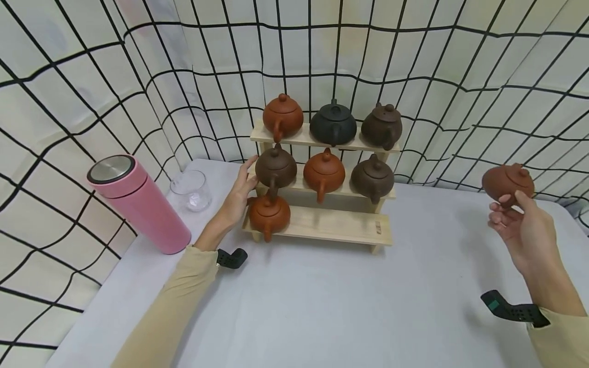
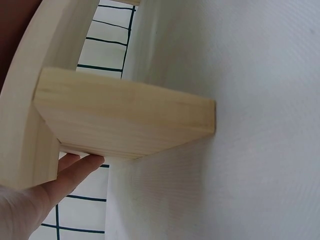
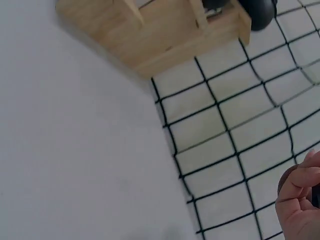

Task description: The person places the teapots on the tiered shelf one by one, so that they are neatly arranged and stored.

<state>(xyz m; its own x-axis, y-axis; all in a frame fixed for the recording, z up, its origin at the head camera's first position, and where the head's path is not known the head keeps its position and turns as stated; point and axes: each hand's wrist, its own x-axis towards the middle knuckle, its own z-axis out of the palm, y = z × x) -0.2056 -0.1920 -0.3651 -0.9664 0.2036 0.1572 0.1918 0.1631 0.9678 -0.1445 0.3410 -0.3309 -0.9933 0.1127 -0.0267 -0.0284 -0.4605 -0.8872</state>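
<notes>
My right hand (image 1: 529, 230) grips a small reddish-brown teapot (image 1: 506, 184) between thumb and fingers, held up at the far right. In the right wrist view that hand (image 3: 300, 195) shows only at the lower right edge. My left hand (image 1: 236, 197) lies against the left side of a three-tier wooden stand (image 1: 336, 223), its fingers stretched along the wood. An orange-red teapot (image 1: 269, 214) sits at the left end of the lowest tier, beside that thumb. On the middle tier stand a brown teapot (image 1: 276, 167), an orange one (image 1: 324, 171) and a dark brown one (image 1: 372, 176).
The top tier bears an orange-red teapot (image 1: 282, 115), a black one (image 1: 333, 122) and a dark brown one (image 1: 382, 125). A pink flask (image 1: 142, 209) and a clear glass cup (image 1: 190, 189) stand left of the stand. Black-gridded cloth (image 1: 428, 87) hangs behind the white table (image 1: 322, 306).
</notes>
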